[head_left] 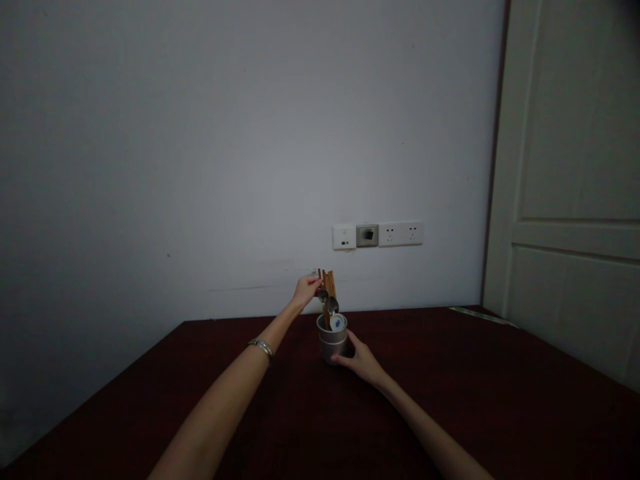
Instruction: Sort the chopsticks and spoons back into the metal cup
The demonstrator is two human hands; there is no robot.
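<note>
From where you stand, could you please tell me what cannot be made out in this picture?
All in the head view:
Chopsticks: lower ends hidden by the wall of the metal cup.
Left hand: what its fingertips hold is too small and dim to tell.
Right hand: some fingers hidden by the cup and the hand itself.
Panelled door: cut off by the top and right edges.

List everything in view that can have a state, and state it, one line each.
Metal cup: upright on the table
Chopsticks: upright above the cup's rim
Metal spoon: bowl end up
Left hand: at the chopsticks' upper ends, exact grip unclear
Right hand: curled against the cup's side
Bracelet: worn
Double socket: nothing plugged in
</note>
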